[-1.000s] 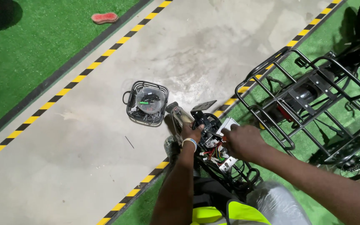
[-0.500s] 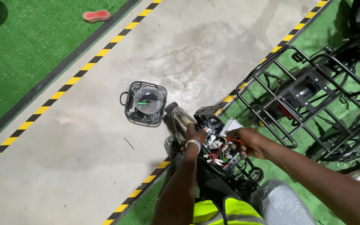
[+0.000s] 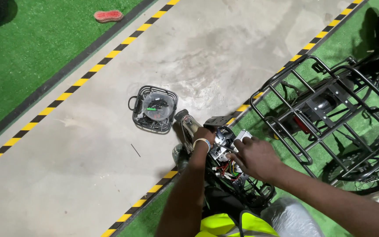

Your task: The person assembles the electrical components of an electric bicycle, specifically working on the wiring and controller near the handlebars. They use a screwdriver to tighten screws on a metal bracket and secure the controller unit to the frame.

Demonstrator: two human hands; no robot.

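Two bare hands work at one opened-up box of wiring (image 3: 224,160) set low on a vehicle frame, at the edge where the concrete floor (image 3: 88,175) meets the green mat (image 3: 27,52). The left hand (image 3: 203,135), with one light band on its wrist, is curled over the upper left corner of the box, beside a silver tube (image 3: 188,124); its fingers are bent and close together, but whether they actually clamp anything cannot be told from above. The right hand (image 3: 254,157) lies on the right side of the box, fingers drawn together and pointing left, the tips touching a pale grey part (image 3: 241,136) and the bundle of red and other coloured wires below it. On the floor just left of the hands stands one black wire basket (image 3: 137,115) holding one clear round tub (image 3: 158,106) of small dark parts. One black metal rack (image 3: 325,109) stands to the right on the mat. Two yellow-and-black striped lines (image 3: 88,72) border the concrete. One red brush (image 3: 108,16) lies far off on the mat, top left.
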